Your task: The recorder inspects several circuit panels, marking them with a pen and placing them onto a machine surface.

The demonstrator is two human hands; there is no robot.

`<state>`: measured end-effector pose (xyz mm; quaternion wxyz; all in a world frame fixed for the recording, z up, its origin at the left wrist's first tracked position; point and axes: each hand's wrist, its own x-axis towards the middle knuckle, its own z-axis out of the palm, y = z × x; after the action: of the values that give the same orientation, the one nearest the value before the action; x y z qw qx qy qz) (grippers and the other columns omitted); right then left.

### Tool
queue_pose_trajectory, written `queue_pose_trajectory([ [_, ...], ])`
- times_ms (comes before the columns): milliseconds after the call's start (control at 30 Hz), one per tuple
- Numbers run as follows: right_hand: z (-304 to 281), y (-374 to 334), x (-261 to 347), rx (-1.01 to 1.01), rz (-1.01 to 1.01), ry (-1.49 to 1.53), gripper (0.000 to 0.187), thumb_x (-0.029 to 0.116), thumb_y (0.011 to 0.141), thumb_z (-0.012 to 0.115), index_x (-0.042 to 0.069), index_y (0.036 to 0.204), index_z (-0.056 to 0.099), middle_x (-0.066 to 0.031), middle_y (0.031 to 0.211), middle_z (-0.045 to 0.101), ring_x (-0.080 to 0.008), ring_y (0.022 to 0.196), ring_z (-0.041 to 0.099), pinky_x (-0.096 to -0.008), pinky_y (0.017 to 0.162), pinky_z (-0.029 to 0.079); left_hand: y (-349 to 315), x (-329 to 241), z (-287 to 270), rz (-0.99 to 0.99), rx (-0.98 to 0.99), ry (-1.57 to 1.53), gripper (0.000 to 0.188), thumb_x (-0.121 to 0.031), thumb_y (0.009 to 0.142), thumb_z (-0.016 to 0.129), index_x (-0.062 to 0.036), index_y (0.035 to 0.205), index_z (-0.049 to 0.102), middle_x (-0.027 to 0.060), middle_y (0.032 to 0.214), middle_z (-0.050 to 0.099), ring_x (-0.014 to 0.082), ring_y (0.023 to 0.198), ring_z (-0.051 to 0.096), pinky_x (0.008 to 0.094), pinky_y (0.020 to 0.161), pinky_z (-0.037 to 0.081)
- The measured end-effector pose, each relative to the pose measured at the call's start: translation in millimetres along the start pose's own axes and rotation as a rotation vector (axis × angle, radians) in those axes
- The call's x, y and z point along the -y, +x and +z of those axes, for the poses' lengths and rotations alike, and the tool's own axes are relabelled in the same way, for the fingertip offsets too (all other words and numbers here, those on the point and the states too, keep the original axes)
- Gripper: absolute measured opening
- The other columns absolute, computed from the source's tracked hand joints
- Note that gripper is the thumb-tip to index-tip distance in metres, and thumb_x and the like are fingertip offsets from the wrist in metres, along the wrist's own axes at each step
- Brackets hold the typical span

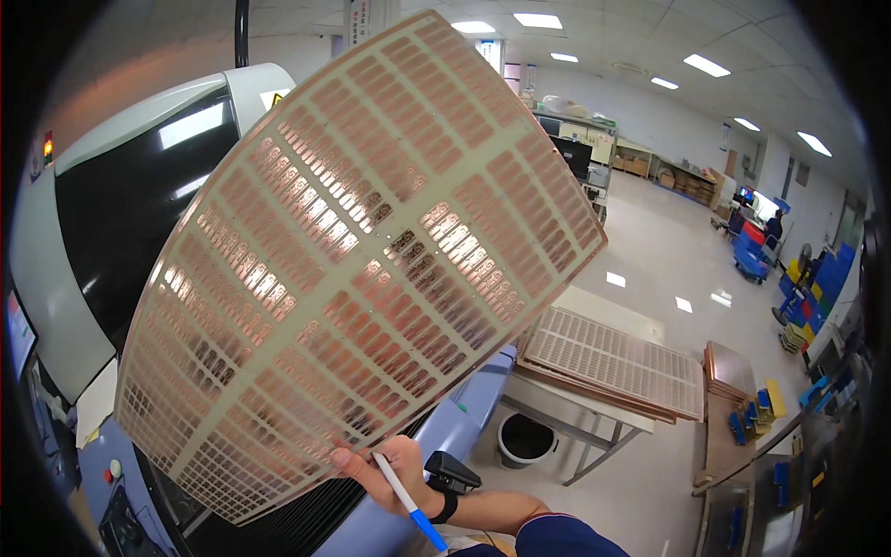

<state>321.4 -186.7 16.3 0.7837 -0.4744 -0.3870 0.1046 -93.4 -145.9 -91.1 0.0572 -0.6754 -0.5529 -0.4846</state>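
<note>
A large copper-patterned circuit board panel (408, 223) is held up tilted and fills much of the view. My right hand (394, 469) grips its lower edge, with the thumb on the near face and the other fingers partly hidden. A white marker pen (396, 485) with a blue end is tucked in the same hand, pointing down toward my wrist. There is a black band (447, 507) on that wrist. My left hand does not show.
Behind the panel stands a white and blue machine (74, 306) with a dark window. At right, a table (594, 311) carries a stack of similar panels (622, 357); a black bin (526, 440) stands beside it. Farther off are blue and yellow racks (817, 288) and a person (775, 226).
</note>
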Motion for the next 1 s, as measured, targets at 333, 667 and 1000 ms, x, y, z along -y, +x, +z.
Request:
queue_pose_trajectory([
  [333,29,32,16,0.249,0.428,0.408,0.031,0.008,0.1,0.061,-0.01,0.125,0.057,-0.0181,0.115,0.068,-0.0239,0.1,0.071,-0.032,0.083,0.064,-13,36,6,0.149,-0.034,0.003,0.042,-0.023,0.106,0.041,0.0074,0.113,0.07,0.0254,0.106,0.072,0.0427,0.097,0.068,0.0484,0.088,0.053],
  [667,89,80,-77,0.213,0.575,0.489,0.005,-0.003,0.095,0.058,-0.005,0.098,0.062,-0.0095,0.089,0.065,-0.0197,0.08,0.07,-0.0343,0.075,0.066,-15,46,10,-0.017,0.011,-0.02,0.038,-0.008,0.093,0.042,0.0087,0.113,0.069,0.023,0.117,0.071,0.0401,0.119,0.063,0.0536,0.112,0.035],
  [1000,112,113,-136,0.335,0.742,0.399,0.03,0.012,0.105,0.05,-0.014,0.119,0.058,-0.0238,0.115,0.068,-0.0329,0.106,0.07,-0.0429,0.096,0.059,-13,29,7,-0.065,-0.032,-0.073,0.038,-0.016,0.088,0.045,0.0076,0.099,0.073,0.0198,0.109,0.075,0.0372,0.115,0.066,0.0498,0.11,0.037],
])
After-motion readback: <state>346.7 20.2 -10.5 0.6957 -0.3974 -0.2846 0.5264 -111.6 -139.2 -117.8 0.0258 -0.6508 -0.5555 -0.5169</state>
